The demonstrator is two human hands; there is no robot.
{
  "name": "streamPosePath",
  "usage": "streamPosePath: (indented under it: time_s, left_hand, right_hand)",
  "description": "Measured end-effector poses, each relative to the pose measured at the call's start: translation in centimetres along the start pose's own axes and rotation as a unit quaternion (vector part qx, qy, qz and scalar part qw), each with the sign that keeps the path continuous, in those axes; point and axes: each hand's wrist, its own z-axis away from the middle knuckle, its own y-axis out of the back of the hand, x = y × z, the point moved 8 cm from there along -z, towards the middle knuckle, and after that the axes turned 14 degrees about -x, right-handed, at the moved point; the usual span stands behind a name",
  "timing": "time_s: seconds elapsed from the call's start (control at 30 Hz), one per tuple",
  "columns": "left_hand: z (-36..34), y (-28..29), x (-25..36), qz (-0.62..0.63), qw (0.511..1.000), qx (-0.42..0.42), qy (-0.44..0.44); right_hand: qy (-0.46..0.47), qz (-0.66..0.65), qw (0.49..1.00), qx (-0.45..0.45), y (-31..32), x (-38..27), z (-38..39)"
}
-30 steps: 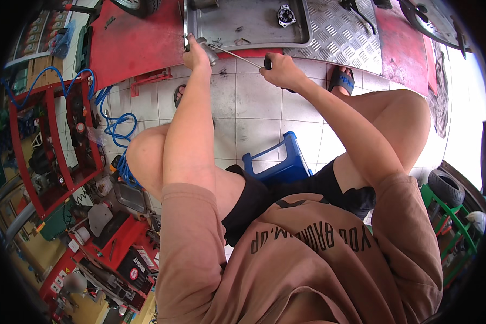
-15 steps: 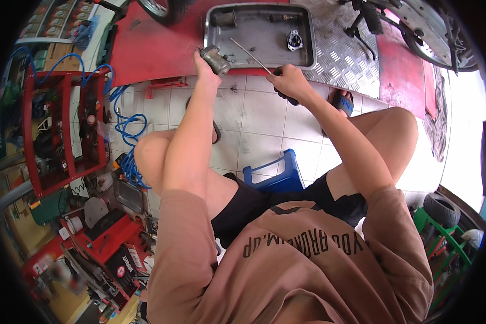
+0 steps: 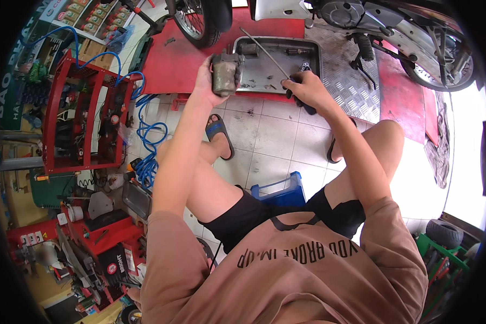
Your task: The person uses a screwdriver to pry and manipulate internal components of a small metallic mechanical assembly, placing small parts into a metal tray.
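- Ahead of my feet the red platform spreads across the floor, with a panel of ribbed metal plate set in its right half.
- A motorcycle fills the far side, its front wheel to my left and its engine to my right.
- The metal tray lies on the platform's near edge, just beyond and between my two hands.
- Between my thighs sits a blue stool, mostly hidden by my shorts.
- My right hand is curled tight around the dark handle of a long screwdriver; its shaft slants away to my left over the tray, its tip past the far rim.
- My left hand wraps a dull metal cylinder, palm on its left side and fingertips showing on its right, at the tray's near left corner.
- The cylinder lies to the left of my right hand, long axis pointing roughly away from me, one end toward me; the shaft runs oblique to that axis and looks apart from it. How far the cylinder tips up I cannot tell.
- Smallest, a pale round part in the tray peeks out behind my right knuckles.
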Motion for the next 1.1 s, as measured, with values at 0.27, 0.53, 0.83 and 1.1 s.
streamPosePath:
  time_s: [0.27, 0.53, 0.83, 1.1]
  left_hand:
    - [0.7, -3.2, -0.3, -0.191, 0.970, -0.032, 0.148]
    - [-0.6, -4.3, -1.8, -0.552, 0.829, -0.084, 0.031]
    - [0.0, -8.7, 0.8, -0.785, 0.588, -0.003, -0.197]
    - [1.1, -11.0, 0.4, -0.822, 0.512, -0.001, -0.249]
  right_hand:
    - [-0.005, 0.129, 0.986, -0.104, 2.2, -2.5, -2.9]
    - [-0.028, -0.081, 0.985, -0.151, -0.6, -0.3, -5.0]
    - [-0.067, -0.186, 0.955, -0.221, -0.6, 1.1, -5.1]
    - [-0.041, -0.349, 0.913, -0.207, -2.5, 1.2, -4.1]
